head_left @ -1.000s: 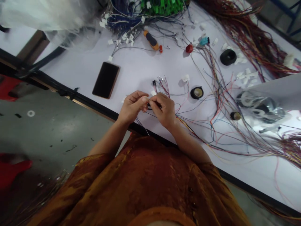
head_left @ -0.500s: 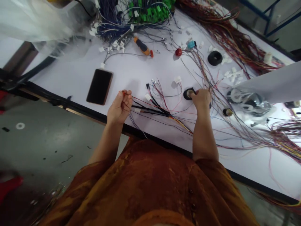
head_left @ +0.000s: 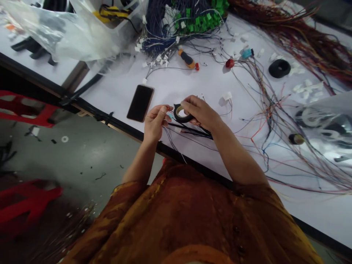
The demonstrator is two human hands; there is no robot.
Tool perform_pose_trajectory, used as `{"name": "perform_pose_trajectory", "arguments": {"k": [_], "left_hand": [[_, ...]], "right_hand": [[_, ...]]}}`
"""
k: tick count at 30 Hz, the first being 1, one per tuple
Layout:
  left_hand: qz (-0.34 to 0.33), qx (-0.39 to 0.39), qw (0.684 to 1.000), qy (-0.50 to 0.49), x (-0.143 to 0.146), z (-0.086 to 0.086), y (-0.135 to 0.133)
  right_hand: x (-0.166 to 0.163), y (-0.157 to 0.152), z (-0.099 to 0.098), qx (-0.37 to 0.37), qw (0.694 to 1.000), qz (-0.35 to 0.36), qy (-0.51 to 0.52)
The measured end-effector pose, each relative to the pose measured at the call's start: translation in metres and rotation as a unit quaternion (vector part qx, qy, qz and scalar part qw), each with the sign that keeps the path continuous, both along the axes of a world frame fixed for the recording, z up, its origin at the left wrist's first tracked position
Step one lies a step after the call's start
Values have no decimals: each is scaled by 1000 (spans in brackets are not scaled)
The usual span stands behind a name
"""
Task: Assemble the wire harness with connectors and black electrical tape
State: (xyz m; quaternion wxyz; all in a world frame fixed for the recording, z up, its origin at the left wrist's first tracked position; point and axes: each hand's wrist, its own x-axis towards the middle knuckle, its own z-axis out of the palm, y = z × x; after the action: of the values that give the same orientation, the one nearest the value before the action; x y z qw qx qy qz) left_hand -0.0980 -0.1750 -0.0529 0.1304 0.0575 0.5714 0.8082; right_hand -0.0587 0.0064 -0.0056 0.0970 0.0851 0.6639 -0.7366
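Both hands [head_left: 153, 123] [head_left: 201, 112] angle inward, left apparently pinching wire [head_left: 168, 109]

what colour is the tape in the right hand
The tape is black, best seen in the head view.

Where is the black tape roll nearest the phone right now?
In the head view, the tape roll is near the middle, held in the right hand, just right of the left hand.

The black, ring-shaped tape roll [head_left: 184, 119] has a tan core [head_left: 178, 110]; at its twelve o'clock lies an orange-and-dark-grey plastic tool handle [head_left: 187, 59], at two a boxy light-blue plastic connector [head_left: 246, 54].
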Motion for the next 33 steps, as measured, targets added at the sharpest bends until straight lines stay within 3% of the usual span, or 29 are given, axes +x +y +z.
{"name": "perform_pose_trajectory", "arguments": {"k": [5,8,12,14,16,18,20,22,24,26,29,31,33], "left_hand": [[9,-49,997,57,-1,0,-1],[11,-39,997,64,-3,1,0],[-1,-26,1000,-12,-5,6,0],[-15,-27,998,-49,-3,11,-1],[-24,-32,998,-39,3,18,-1],[-31,-42,998,22,10,25,0],[-38,-61,993,90,16,29,2],[-20,-74,991,113,17,29,5],[22,-77,993,92,13,23,8],[54,-75,994,58,7,16,10],[47,-69,996,19,1,11,11],[29,-65,997,12,3,16,10],[6,-74,997,37,8,25,8]], "right_hand": [[-5,-3,10,49,998,21,-33],[6,-15,14,136,990,17,17],[43,-42,7,342,929,-5,145],[53,-48,2,374,912,-2,168],[48,-44,-2,322,932,-65,151],[29,-33,-3,197,971,-121,66],[10,-22,-4,53,993,-99,-44],[3,-17,-5,-31,993,-74,-88],[16,-20,-10,-5,991,-128,-35],[45,-27,-18,106,980,-156,66],[83,-37,-27,264,945,-68,179],[85,-39,-27,268,938,-81,205],[68,-37,-22,181,954,-167,168]]}}
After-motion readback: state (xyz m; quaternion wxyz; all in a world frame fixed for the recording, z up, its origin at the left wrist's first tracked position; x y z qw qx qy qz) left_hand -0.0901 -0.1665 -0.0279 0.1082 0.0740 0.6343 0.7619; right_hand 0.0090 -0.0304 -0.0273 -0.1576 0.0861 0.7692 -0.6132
